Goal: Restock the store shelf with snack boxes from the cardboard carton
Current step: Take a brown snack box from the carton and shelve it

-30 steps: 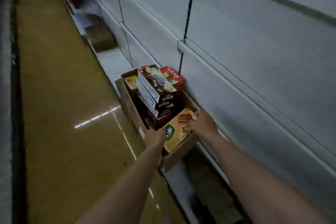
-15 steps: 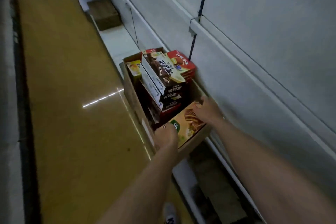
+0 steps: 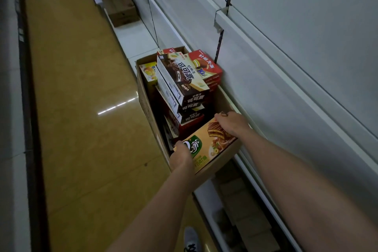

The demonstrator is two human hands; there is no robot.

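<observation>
Cardboard and light, by the look of it: the tan box lies flat at the near end of the carton, just in front of the stacked brown boxes. The left hand grips its near-left corner; the right hand curls over its far-right edge. Thin walls would likely dent under a squeeze and the print looks slick, so opposite edges seem the best hold.

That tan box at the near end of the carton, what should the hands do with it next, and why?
Probably lift it straight up. The left hand and right hand already grip opposite ends of the tan snack box, which lies on top in the cardboard carton, nothing covering it.
</observation>
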